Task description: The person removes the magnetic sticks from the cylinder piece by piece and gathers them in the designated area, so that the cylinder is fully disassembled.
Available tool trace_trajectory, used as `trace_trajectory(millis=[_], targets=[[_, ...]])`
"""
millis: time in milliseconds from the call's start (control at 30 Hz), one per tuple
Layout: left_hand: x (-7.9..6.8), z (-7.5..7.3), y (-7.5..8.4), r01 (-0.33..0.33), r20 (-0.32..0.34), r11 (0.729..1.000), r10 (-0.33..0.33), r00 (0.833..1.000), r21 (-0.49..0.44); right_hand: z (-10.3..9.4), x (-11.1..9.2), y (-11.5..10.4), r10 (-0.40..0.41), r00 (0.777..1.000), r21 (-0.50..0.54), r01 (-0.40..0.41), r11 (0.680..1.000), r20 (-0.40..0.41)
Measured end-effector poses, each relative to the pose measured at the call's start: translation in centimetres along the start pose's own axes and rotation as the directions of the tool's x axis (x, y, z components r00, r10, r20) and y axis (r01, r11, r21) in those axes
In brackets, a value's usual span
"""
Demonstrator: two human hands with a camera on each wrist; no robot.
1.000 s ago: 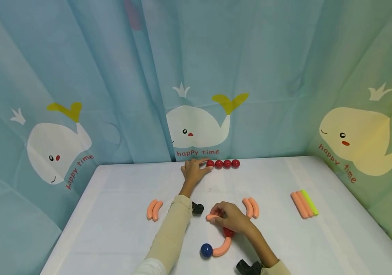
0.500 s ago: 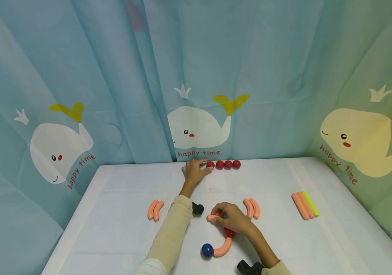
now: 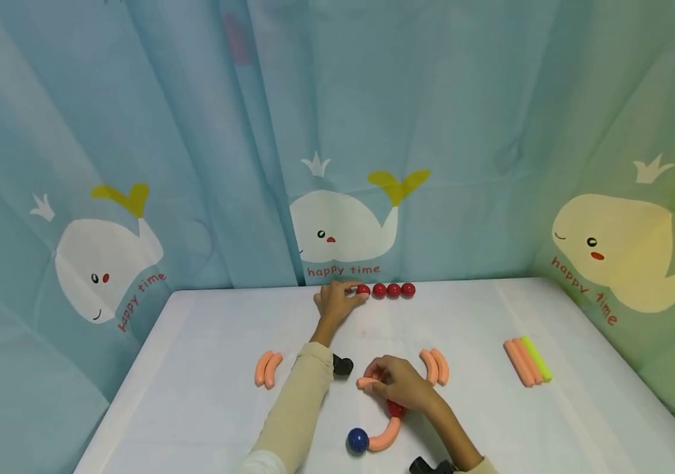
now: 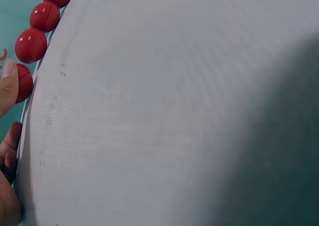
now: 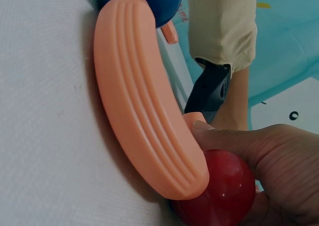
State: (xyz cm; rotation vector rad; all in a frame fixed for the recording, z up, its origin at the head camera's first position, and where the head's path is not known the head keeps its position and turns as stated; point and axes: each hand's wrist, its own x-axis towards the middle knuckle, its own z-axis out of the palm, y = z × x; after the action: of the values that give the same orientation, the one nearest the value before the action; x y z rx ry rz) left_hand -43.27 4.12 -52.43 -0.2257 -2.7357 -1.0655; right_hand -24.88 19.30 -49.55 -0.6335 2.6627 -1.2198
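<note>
At the table's far edge my left hand pinches the leftmost red ball between thumb and forefinger. In the left wrist view its thumb lies on that red ball. Nearer the middle, my right hand pinches a curved orange stick, mostly covered by the fingers. Below this hand a red ball joins a second curved orange stick, whose other end meets a blue ball. The right wrist view shows this ribbed orange stick close up, between the blue ball and red ball.
Three more red balls continue the row along the back edge. Pairs of curved orange sticks lie left and right. Straight orange sticks and a yellow-green stick lie far right. A whale-print curtain stands behind the table.
The head view has tilted slightly, so everything sits a little lower in it. Both hands keep their places and their hold on the red ball and the curved orange stick.
</note>
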Motion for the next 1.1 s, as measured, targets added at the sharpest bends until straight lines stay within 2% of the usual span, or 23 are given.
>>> trace_trajectory(millis=[767, 1100], targets=[[-0.16, -0.08, 0.37, 0.02, -0.004, 1.0, -0.021, 1.0, -0.009, 0.29, 0.17, 0.29, -0.014, 1.0, 0.005, 0.014, 1.0, 0.008], [-0.19, -0.14, 0.47, 0.02, 0.02, 1.0, -0.019, 1.0, -0.014, 0.11, 0.02, 0.02, -0.006, 1.0, 0.008, 0.006, 1.0, 0.008]])
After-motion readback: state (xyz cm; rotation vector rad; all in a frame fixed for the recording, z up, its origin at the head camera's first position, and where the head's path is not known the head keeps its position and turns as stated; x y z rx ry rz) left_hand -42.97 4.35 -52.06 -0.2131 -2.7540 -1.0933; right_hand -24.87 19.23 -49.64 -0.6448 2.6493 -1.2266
